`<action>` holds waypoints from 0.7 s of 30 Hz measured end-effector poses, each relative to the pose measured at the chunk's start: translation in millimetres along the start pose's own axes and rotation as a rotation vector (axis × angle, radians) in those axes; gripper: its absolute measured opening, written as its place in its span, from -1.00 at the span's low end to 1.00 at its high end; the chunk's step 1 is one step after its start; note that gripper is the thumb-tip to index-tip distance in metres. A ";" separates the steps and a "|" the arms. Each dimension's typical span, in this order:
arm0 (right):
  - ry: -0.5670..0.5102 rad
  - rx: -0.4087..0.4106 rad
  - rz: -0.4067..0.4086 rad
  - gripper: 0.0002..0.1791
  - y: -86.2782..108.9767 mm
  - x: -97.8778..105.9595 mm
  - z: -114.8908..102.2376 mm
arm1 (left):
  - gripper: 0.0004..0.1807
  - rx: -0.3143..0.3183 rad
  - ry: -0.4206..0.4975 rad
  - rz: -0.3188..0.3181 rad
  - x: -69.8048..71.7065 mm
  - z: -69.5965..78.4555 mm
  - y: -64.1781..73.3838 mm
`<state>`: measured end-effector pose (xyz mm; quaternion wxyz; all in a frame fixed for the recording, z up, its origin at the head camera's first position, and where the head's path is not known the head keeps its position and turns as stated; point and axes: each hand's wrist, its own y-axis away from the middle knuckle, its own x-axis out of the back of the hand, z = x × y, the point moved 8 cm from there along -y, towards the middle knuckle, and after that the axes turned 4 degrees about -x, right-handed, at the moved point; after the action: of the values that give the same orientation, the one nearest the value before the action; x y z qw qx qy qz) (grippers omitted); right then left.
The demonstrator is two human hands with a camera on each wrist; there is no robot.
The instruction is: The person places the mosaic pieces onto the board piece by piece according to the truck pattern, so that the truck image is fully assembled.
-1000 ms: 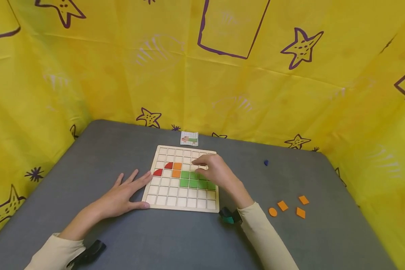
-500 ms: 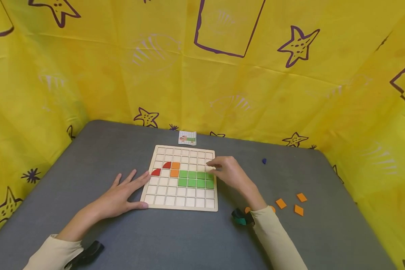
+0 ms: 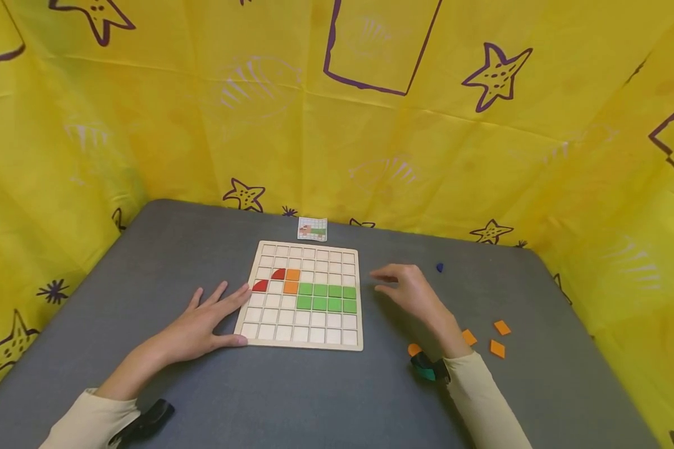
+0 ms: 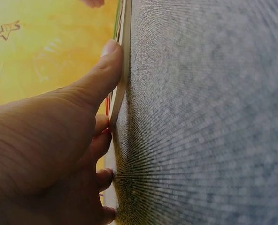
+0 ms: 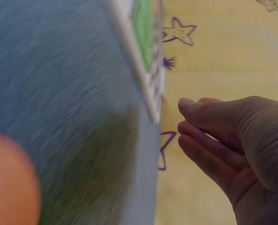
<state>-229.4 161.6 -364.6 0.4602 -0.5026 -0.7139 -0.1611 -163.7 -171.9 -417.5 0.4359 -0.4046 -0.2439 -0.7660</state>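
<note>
A wooden grid board lies on the grey table. Set in its cells are several green squares, two orange squares and two red quarter-round pieces. My left hand rests with spread fingers against the board's left edge, the thumb at its near corner; the left wrist view shows the thumb touching the rim. Right of the board, my right hand is over the table with its fingers loosely bent. Nothing shows between those fingers in the right wrist view.
A small picture card lies behind the board. To the right are a dark blue piece, several orange diamonds and an orange round piece near the right wrist strap. A yellow patterned cloth stands around the table.
My right hand has moved right, from above the board's green squares to beyond its right edge. The left hand stays against the board, whose pieces look unchanged.
</note>
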 end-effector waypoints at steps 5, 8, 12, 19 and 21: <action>0.039 0.012 -0.010 -0.70 8.9 3.1 8.6 | 0.09 -0.003 0.006 -0.002 0.3 0.6 0.0; 0.057 0.020 -0.010 -0.69 15.3 7.6 14.5 | 0.09 0.000 0.007 -0.004 0.7 1.1 -0.2; 0.073 0.013 0.001 -0.69 24.8 15.0 24.1 | 0.09 0.003 0.009 -0.008 0.5 1.4 -0.8; 0.094 0.017 0.039 -0.69 39.8 28.7 34.6 | 0.08 0.005 0.009 -0.010 0.8 1.3 -0.1; 0.089 0.024 0.040 -0.69 44.5 33.1 36.6 | 0.08 0.004 0.008 -0.010 0.7 1.3 -0.3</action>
<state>-211.4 225.5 -367.1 0.5004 -0.5037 -0.6845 -0.1655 -163.6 -171.1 -416.3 0.4337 -0.3995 -0.2458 -0.7693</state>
